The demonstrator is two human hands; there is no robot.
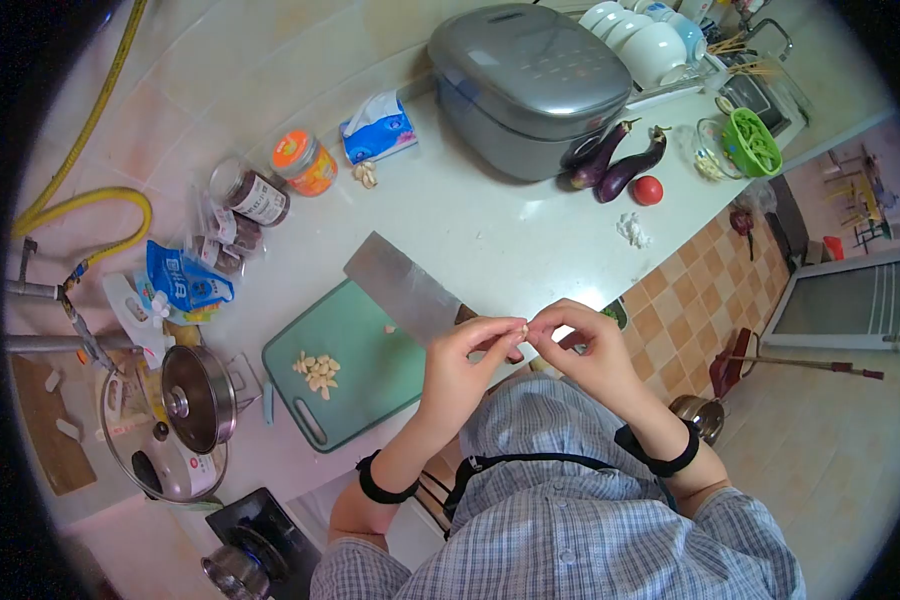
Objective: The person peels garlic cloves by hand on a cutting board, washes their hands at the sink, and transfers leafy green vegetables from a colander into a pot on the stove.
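My left hand and my right hand meet fingertip to fingertip above the counter's front edge. Pinched between them is a small pale garlic clove, mostly covered by the fingers. Below and left lies a green cutting board with a pile of peeled garlic cloves on it. A cleaver rests across the board's upper right corner, its handle partly hidden behind my left hand. White garlic skins lie heaped on the counter to the right.
A large grey rice cooker stands at the back. Two eggplants, a tomato and a green basket sit toward the right. Jars, a tissue pack and a lidded pan line the left.
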